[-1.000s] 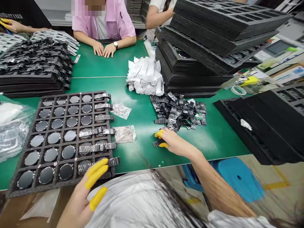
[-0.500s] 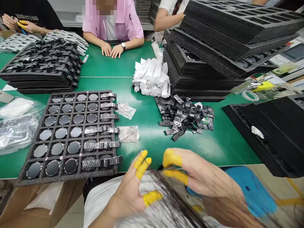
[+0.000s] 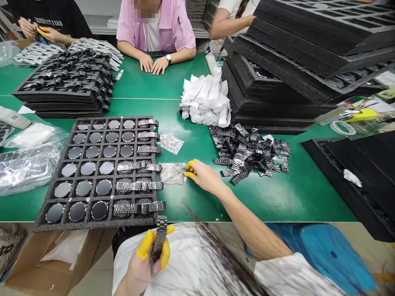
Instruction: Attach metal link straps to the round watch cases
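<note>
My left hand (image 3: pixel 140 263), with yellow finger covers, is closed around a black metal-link watch band (image 3: pixel 161 232) held upright in front of my body. The band's lower end is partly hidden by my fingers. On the green table, my right hand (image 3: pixel 202 174) reaches to the right edge of a small clear bag of thin metal pins (image 3: pixel 173 173). Its yellow-covered thumb and index finger are slightly apart at the bag's edge, and I see nothing between them. To the left lies a foam tray (image 3: pixel 68 224) of round watch faces, several with black bands across the right columns.
A pile of black watch bands (image 3: pixel 247 154) lies right of my right hand, with white-wrapped pieces (image 3: pixel 205 98) behind. Tall black foam trays (image 3: pixel 277 98) lean at the right. A second pin bag (image 3: pixel 171 142) lies farther back. A person in a pink shirt (image 3: pixel 182 33) sits opposite.
My right hand has moved forward and left from above my lap to the pin bag. My left hand has lowered and now shows a watch band in its grip. The view has shifted slightly.
</note>
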